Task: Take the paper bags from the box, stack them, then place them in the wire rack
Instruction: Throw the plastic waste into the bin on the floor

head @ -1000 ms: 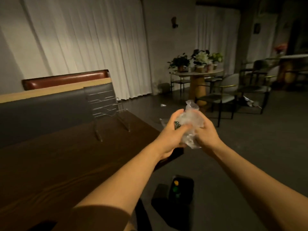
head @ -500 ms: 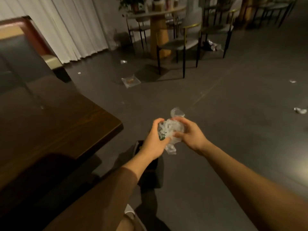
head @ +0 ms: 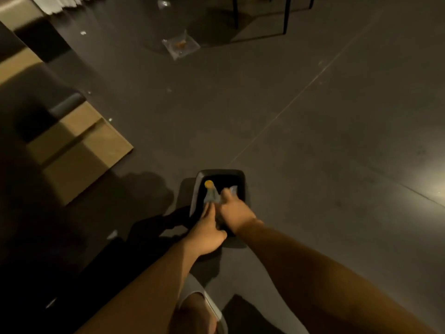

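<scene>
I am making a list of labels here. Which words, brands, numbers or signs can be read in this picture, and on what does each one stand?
None can be read.
Plastic wrap over the black bin: any print is blurred.
Bottle with yellow cap in the bin: no label legible.

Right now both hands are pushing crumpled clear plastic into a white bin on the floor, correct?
Not quite: the bin is black, not white, as the head view shows. Both the left hand and right hand do reach into it with the crumpled clear plastic.

Both arms stretched downward, left hand (head: 206, 233) and right hand (head: 234, 213) close together, fingers blurred
</scene>
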